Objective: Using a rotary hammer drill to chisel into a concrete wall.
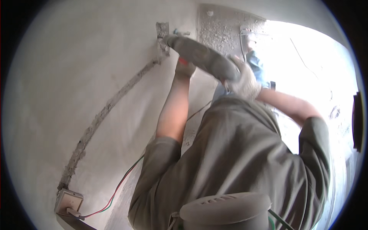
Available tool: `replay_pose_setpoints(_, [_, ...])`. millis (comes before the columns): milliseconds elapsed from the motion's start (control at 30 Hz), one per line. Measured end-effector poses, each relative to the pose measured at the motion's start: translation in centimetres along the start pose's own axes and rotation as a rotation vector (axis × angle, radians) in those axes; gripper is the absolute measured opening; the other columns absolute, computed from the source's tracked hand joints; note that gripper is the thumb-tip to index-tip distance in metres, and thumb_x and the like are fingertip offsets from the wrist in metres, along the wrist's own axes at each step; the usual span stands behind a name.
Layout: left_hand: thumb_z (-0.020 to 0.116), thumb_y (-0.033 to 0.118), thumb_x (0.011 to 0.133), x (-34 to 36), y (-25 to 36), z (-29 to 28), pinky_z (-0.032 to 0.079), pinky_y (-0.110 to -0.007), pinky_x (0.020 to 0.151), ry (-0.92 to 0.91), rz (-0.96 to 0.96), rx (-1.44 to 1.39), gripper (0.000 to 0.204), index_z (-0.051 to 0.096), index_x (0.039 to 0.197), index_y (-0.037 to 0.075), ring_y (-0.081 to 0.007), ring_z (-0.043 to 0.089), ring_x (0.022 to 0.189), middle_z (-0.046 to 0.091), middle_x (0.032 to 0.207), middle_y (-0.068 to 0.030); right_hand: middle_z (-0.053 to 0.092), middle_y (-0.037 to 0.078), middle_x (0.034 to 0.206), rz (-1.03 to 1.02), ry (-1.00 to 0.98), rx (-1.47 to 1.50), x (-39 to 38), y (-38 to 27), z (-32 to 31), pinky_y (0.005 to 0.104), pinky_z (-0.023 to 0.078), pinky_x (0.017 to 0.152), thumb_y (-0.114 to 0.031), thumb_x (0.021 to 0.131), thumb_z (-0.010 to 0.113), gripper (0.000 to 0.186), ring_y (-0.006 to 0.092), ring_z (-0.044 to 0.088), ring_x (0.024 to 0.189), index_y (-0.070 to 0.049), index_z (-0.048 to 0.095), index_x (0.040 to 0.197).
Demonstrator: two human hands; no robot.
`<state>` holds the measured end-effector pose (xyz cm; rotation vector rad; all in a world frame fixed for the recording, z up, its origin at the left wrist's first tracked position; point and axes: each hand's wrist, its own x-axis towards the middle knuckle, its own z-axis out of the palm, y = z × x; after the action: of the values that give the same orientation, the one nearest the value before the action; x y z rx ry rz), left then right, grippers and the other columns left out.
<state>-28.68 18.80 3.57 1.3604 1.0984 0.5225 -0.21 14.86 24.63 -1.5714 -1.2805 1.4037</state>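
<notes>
A long grey rotary hammer is held at an angle, its front end toward the wall at the upper middle. My left hand, in a pale work glove, is closed around a grip under its front part, beside a red detail. At the rear, my gloved right hand wraps around the handle, slightly blurred. The front end meets a rough chased groove in the plaster wall, just below a squarish cut recess. Whether the bit touches the wall I cannot tell.
A small pipe fitting juts from the wall close to the tool's front. Rubble covers the far floor. At lower left, a wall socket holds a plug with a red-and-green cord. A pale respirator fills the bottom edge.
</notes>
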Motion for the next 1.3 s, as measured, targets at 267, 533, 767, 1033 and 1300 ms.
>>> replay_pose_setpoints(267, [0.051, 0.021, 0.094, -4.7, 5.4, 1.0, 0.045, -0.038, 0.101, 0.206, -0.119, 0.057, 0.031, 0.057, 0.121, 0.008, -0.0267, 0.056, 0.118, 0.06, 0.123, -0.0126, 0.069, 0.015, 0.103, 0.201, -0.069, 0.466, -5.8, 6.3, 1.0, 0.0353, 0.051, 0.083, -0.018, 0.073, 0.072, 0.054, 0.0214, 0.068, 0.092, -0.002, 0.058, 0.122])
replay_pose_setpoints(533, [0.043, 0.027, 0.1, -1.8, 8.2, 2.3, 0.047, -0.041, 0.101, 0.332, -0.335, -0.973, 0.036, 0.054, 0.126, 0.006, -0.0234, 0.058, 0.118, 0.061, 0.123, -0.0094, 0.066, 0.006, 0.096, 0.249, -0.04, 0.608, -6.9, 2.5, 0.7, 0.0277, 0.05, 0.079, -0.003, 0.07, 0.069, 0.051, 0.0126, 0.062, 0.088, 0.001, 0.058, 0.12])
replay_pose_setpoints(767, [0.042, 0.028, 0.103, -0.1, 4.3, 1.3, 0.043, -0.04, 0.105, 0.362, -0.379, -0.931, 0.041, 0.044, 0.139, 0.009, -0.023, 0.054, 0.123, 0.055, 0.136, -0.0084, 0.07, 0.013, 0.091, 0.14, 0.089, 0.335, -4.5, 1.9, 1.4, 0.0329, 0.053, 0.081, -0.013, 0.07, 0.071, 0.05, 0.0203, 0.068, 0.088, 0.002, 0.059, 0.116])
replay_pose_setpoints(1033, [0.039, 0.027, 0.103, 4.1, 5.8, 2.1, 0.039, -0.039, 0.109, -0.282, 0.083, 1.445, 0.04, 0.042, 0.14, 0.011, -0.022, 0.046, 0.131, 0.051, 0.139, -0.0062, 0.069, 0.016, 0.088, 0.015, -0.087, 0.052, -1.1, -0.3, -4.8, 0.0354, 0.054, 0.075, -0.015, 0.066, 0.069, 0.049, 0.0255, 0.067, 0.081, 0.002, 0.062, 0.111])
replay_pose_setpoints(1300, [0.067, 0.027, 0.079, 3.7, 6.7, 7.5, 0.048, -0.044, 0.084, 0.092, 0.55, 1.209, 0.016, 0.067, 0.09, 0.015, -0.0311, 0.062, 0.093, 0.067, 0.093, -0.0068, 0.068, 0.012, 0.1, 0.256, -0.081, 0.416, -8.1, 7.4, -7.3, 0.0304, 0.051, 0.084, -0.024, 0.063, 0.079, 0.073, 0.0168, 0.064, 0.092, 0.005, 0.055, 0.125])
